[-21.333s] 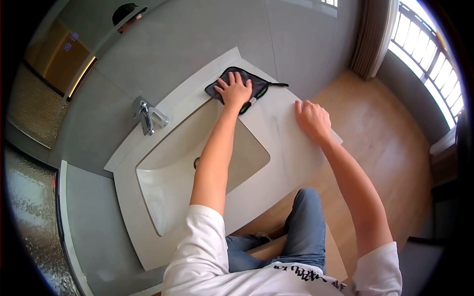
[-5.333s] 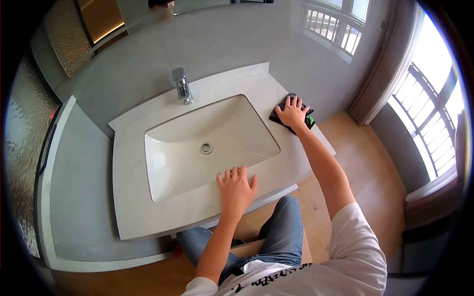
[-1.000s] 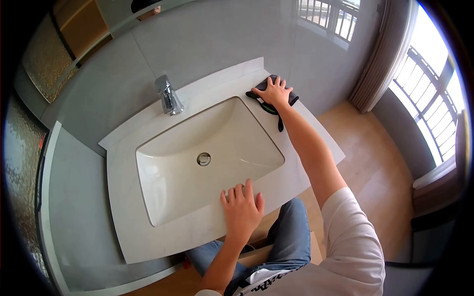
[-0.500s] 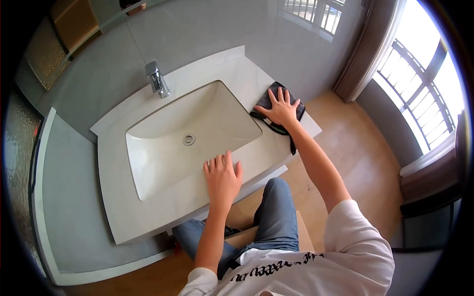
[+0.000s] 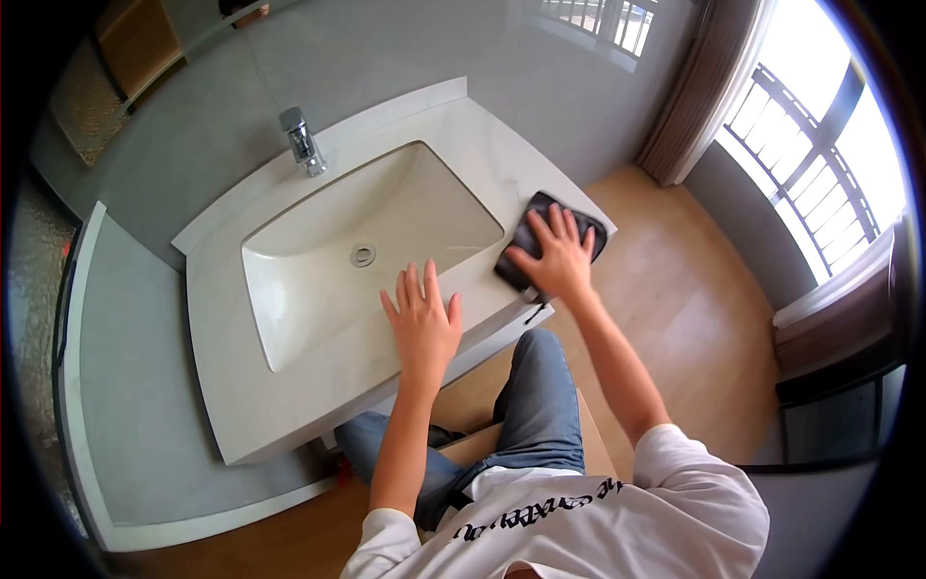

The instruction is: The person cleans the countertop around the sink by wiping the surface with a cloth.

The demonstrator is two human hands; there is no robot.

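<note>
My right hand (image 5: 558, 259) lies flat over a black zipped pouch (image 5: 510, 274) with a short strap, its fingers spread across the top. The pouch rests at the right front corner of the white countertop (image 5: 318, 405) and is partly hidden under the hand. Close to the front rim of the white sink basin (image 5: 309, 289), my left hand (image 5: 422, 323) is open with fingers apart and holds nothing. Whether its palm touches the counter I cannot tell.
A chrome faucet (image 5: 304, 145) stands behind the basin, which has a round drain (image 5: 363, 255). Grey wall panels (image 5: 386, 58) rise at the back. On the right are a brown curtain (image 5: 680, 96) and a window with railings (image 5: 805, 135).
The pouch has slid toward me along the counter's right side and turned, with my right hand on top. My left hand has shifted slightly up and left, its fingers spreading wider.
</note>
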